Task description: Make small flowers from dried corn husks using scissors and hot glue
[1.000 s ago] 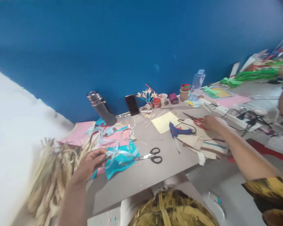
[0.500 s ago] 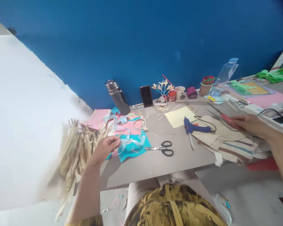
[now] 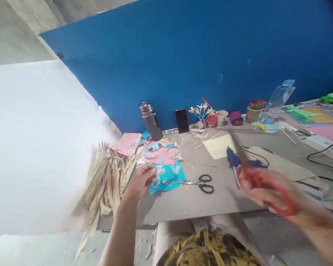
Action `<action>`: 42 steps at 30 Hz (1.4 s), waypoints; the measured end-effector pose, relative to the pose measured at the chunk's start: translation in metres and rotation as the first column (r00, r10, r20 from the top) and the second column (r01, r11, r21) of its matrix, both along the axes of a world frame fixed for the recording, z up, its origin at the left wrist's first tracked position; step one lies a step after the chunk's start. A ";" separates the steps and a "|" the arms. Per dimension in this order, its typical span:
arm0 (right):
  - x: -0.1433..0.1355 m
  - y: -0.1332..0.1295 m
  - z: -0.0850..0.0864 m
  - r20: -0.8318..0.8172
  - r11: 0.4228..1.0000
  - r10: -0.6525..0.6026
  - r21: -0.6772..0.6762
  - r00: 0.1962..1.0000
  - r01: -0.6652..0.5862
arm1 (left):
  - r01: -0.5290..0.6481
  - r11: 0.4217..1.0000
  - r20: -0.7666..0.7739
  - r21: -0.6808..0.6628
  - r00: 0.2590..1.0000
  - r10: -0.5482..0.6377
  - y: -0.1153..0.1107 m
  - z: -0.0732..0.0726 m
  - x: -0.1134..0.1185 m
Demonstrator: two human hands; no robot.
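My left hand [image 3: 141, 181] is closed in a pinch above the left part of the table, its fingertips on a pale blue ribbon [image 3: 158, 170] that trails over turquoise paper [image 3: 180, 171]. My right hand [image 3: 269, 188], smeared by motion, is closed around large red-handled scissors [image 3: 285, 203]. Their blades point away from me, in front of a blue glue gun [image 3: 233, 158]. Between my hands lie smaller scissors with black handles [image 3: 205, 188], tips on the turquoise paper. A roll of clear tape [image 3: 173, 152] rests on pink paper just beyond.
Dried corn husks [image 3: 108, 181] hang over the table's left edge. Along the blue wall stand a thermos [image 3: 151, 120], a phone [image 3: 182, 120], a small flower arrangement [image 3: 201, 112], a paper cup [image 3: 221, 117] and a plastic bottle [image 3: 277, 99]. Yellow paper [image 3: 218, 146] and folded cloth [image 3: 283, 162] lie on the table.
My right hand has swung in from the right with the red-handled scissors, now in front of the glue gun. My left hand keeps its pinch. The view has shifted left and up.
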State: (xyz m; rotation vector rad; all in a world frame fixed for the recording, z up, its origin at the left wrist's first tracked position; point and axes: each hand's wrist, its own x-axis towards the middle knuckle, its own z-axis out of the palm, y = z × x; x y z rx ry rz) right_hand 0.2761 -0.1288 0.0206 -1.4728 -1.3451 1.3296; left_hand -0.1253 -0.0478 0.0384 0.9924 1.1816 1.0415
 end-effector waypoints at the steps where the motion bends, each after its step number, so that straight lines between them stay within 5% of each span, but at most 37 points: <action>1: -0.029 -0.003 -0.003 -0.156 0.983 0.174 -0.030 0.972 -0.181 | -0.012 1.000 0.017 0.004 1.000 0.012 0.000 0.000 0.001; 5: -0.109 -0.008 -0.011 -0.357 0.880 0.454 0.033 0.816 -0.474 | -0.021 0.998 0.064 0.051 0.998 0.018 -0.001 0.001 0.001; 16: -0.172 -0.003 -0.028 -0.473 0.857 0.436 -0.042 0.766 -0.514 | 0.190 0.976 -0.028 0.105 0.982 -0.188 -0.010 0.003 -0.003; 22: -0.181 0.002 -0.020 -0.545 0.858 0.422 -0.020 0.725 -0.514 | 0.330 0.943 -0.044 0.039 0.944 -0.328 -0.008 -0.008 0.000; 29: -0.177 -0.003 -0.019 -0.708 0.819 0.451 0.086 0.544 -0.567 | 0.510 0.852 0.025 0.118 0.856 -0.516 -0.002 -0.022 0.003; 32: -0.177 -0.002 -0.027 -0.730 0.816 0.458 0.119 0.506 -0.566 | 0.510 0.844 -0.023 0.167 0.858 -0.514 0.001 -0.025 0.003; 38: -0.180 -0.005 -0.029 -0.724 0.887 0.411 0.178 0.554 -0.427 | 0.458 0.876 -0.253 0.152 0.875 -0.413 -0.001 -0.016 0.007; 42: -0.186 -0.008 -0.027 -0.795 0.901 0.350 0.140 0.496 -0.412 | 0.506 0.849 -0.291 0.156 0.844 -0.450 -0.007 -0.011 0.013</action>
